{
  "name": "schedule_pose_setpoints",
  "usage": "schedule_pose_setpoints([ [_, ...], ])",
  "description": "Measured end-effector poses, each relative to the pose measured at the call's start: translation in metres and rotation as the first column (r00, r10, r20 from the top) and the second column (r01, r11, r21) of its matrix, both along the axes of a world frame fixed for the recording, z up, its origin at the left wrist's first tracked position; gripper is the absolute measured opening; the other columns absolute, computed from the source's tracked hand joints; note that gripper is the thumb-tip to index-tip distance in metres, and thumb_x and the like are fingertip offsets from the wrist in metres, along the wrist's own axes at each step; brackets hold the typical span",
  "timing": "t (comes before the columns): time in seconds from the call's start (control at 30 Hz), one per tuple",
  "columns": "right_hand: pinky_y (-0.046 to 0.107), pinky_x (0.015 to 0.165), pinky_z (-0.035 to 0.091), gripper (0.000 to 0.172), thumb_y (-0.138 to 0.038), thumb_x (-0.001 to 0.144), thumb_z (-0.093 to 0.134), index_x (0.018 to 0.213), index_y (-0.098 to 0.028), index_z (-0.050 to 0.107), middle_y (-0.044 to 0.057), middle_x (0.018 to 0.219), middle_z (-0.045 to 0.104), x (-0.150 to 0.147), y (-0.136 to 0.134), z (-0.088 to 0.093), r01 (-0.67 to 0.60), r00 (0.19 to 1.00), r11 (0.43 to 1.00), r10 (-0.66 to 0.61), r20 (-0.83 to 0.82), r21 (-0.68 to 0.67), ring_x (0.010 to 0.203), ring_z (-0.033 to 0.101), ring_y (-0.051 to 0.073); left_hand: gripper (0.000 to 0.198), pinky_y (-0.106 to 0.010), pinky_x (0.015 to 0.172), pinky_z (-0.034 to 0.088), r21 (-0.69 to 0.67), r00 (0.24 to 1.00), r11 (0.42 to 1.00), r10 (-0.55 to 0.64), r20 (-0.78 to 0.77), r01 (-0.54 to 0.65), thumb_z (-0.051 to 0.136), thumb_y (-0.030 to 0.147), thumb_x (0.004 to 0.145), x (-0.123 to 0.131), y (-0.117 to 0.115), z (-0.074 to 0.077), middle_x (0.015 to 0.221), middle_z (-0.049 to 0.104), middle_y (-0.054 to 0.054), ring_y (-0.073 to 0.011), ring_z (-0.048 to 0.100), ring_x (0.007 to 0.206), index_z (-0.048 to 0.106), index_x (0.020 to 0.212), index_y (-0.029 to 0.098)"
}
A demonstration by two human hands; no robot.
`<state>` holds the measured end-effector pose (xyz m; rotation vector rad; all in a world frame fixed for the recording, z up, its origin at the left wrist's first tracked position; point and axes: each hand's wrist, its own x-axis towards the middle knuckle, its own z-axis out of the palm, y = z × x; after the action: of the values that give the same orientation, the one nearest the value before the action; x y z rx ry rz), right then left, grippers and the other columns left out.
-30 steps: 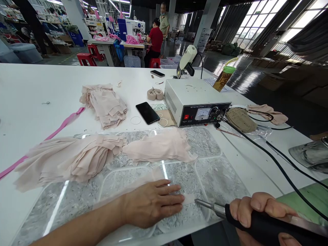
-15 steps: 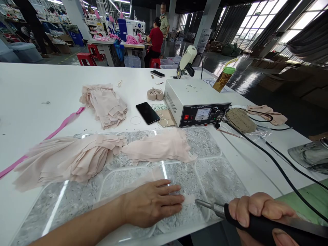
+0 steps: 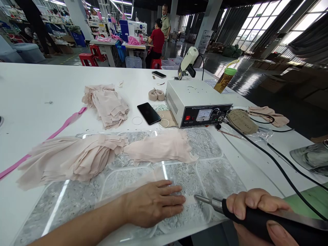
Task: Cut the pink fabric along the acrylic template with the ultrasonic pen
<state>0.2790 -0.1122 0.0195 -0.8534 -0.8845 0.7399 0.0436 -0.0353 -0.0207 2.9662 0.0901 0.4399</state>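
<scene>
My left hand (image 3: 156, 203) lies flat, fingers stretched out, on a thin, sheer pale-pink fabric strip (image 3: 190, 200). Part of the strip is hidden under the palm and forearm. In my right hand (image 3: 258, 213) is a black-handled ultrasonic cutter (image 3: 228, 209) with a metal nose. Its tip meets the strip's right end, just beyond my left fingertips. Beneath lies a grey marbled mat (image 3: 217, 177) under clear plastic. Farther back on it rest a stack of pale-pink fabric pieces (image 3: 164, 147) and a larger fanned stack (image 3: 77, 157).
A control box (image 3: 202, 99) with a dial stands at the back, and a black cable (image 3: 276, 160) runs from it past my right hand. Another fabric pile (image 3: 106, 106), a phone (image 3: 148, 113), a pink ribbon (image 3: 66, 123) and a glass jar (image 3: 311, 157) lie around. Two people are in the background.
The cutter and my right hand have shifted slightly up and to the left. My left hand stays flat on the strip.
</scene>
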Motion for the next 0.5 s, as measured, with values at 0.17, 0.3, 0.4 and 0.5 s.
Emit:
schedule_pose_setpoints([
  [0.17,0.030,0.044,0.046,0.017,-0.032,0.078,0.063,0.073,-0.020,0.051,-0.004,0.068,0.045,-0.0015,0.0011,0.0043,0.011,0.999,1.000,-0.012,0.030,0.004,0.047,0.050,0.010,0.032,-0.038,0.115,0.028,0.006,1.000,1.000,0.007,-0.002,-0.007,0.035,0.019,0.101,-0.0003,-0.0004,-0.0002,0.138,0.053,-0.002,-0.0225,0.042,0.133,0.059,0.122,0.014],
  [0.3,0.031,0.044,0.047,0.017,-0.032,0.076,0.063,0.074,-0.020,0.051,-0.003,0.070,0.045,-0.0017,-0.0006,0.0031,0.007,1.000,1.000,-0.007,-0.007,0.004,0.047,0.051,0.010,0.031,-0.038,0.114,0.029,0.004,1.000,1.000,-0.002,0.011,0.002,0.036,0.018,0.100,-0.0002,-0.0001,-0.0003,0.137,0.054,-0.003,-0.0223,0.043,0.132,0.060,0.120,0.013],
  [0.4,0.031,0.045,0.048,0.018,-0.032,0.076,0.063,0.073,-0.021,0.049,-0.003,0.072,0.043,-0.0042,-0.0026,0.0012,-0.008,0.998,1.000,0.008,-0.062,-0.002,0.049,0.050,0.010,0.030,-0.038,0.114,0.029,0.004,1.000,1.000,-0.007,0.011,0.007,0.037,0.018,0.100,0.0000,0.0001,-0.0008,0.137,0.054,-0.002,-0.0225,0.044,0.131,0.060,0.119,0.013],
  [0.5,0.031,0.047,0.050,0.017,-0.033,0.078,0.063,0.077,-0.021,0.051,-0.003,0.074,0.044,-0.0091,-0.0034,0.0006,-0.061,0.997,0.998,0.060,-0.045,0.000,0.052,0.051,0.010,0.031,-0.038,0.113,0.030,0.012,1.000,1.000,0.000,0.010,0.000,0.036,0.018,0.100,0.0002,0.0000,-0.0006,0.136,0.055,-0.002,-0.0229,0.045,0.130,0.060,0.119,0.013],
])
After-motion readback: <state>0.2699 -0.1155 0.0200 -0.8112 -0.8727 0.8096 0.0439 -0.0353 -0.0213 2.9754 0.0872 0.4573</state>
